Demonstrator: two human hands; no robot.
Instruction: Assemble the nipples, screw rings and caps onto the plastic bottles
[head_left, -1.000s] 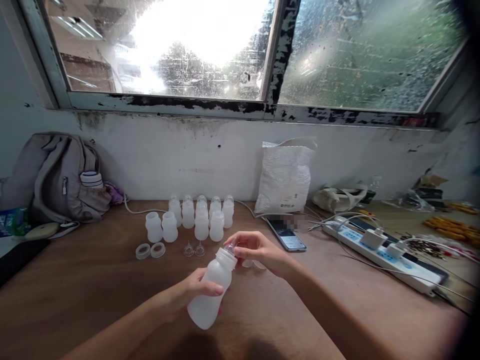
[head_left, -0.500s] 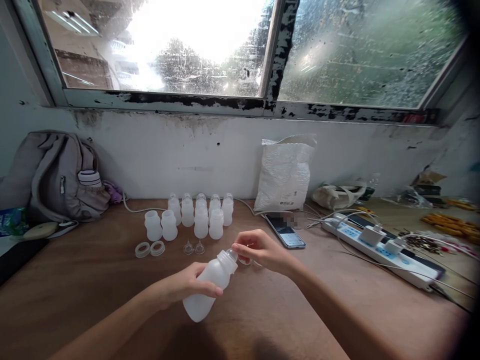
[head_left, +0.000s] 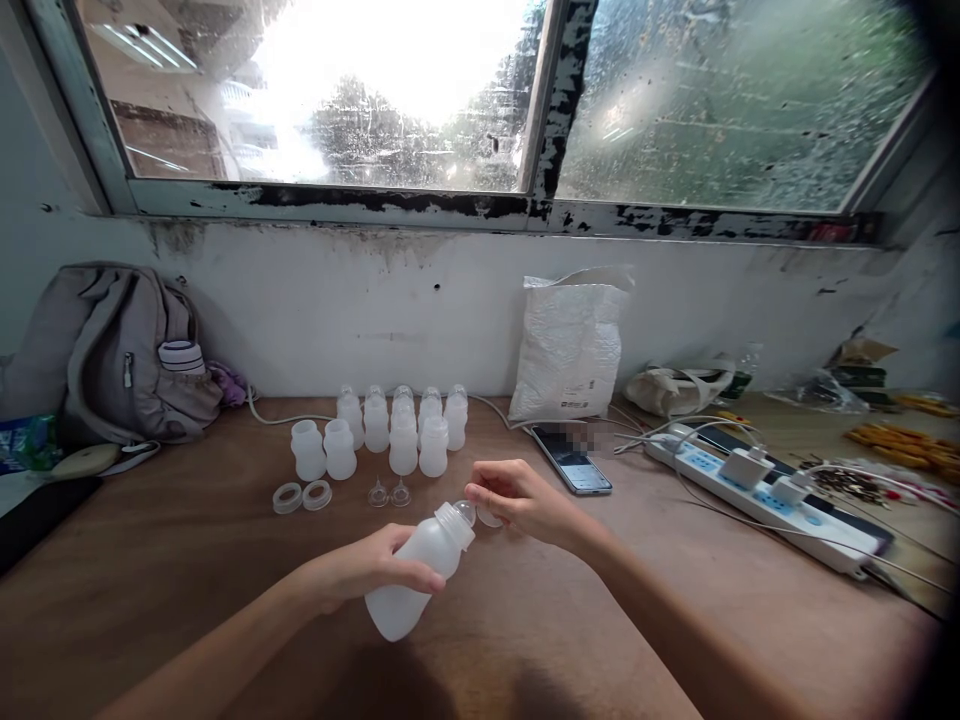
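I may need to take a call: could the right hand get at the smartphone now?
Probably yes: the smartphone lies just beyond the right hand with nothing between, though its fingers seem pinched on the clear nipple.

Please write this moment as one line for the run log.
left hand: holds bottle, tilted | right hand: pinches teat at bottle's mouth | on table: two rings, phone, upright bottles

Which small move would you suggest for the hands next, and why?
I would probably settle the teat squarely at the bottle's mouth: the right hand has its fingertips right at the teat, while the left hand holds the bottle tilted, mouth toward the right hand, which should steady it.
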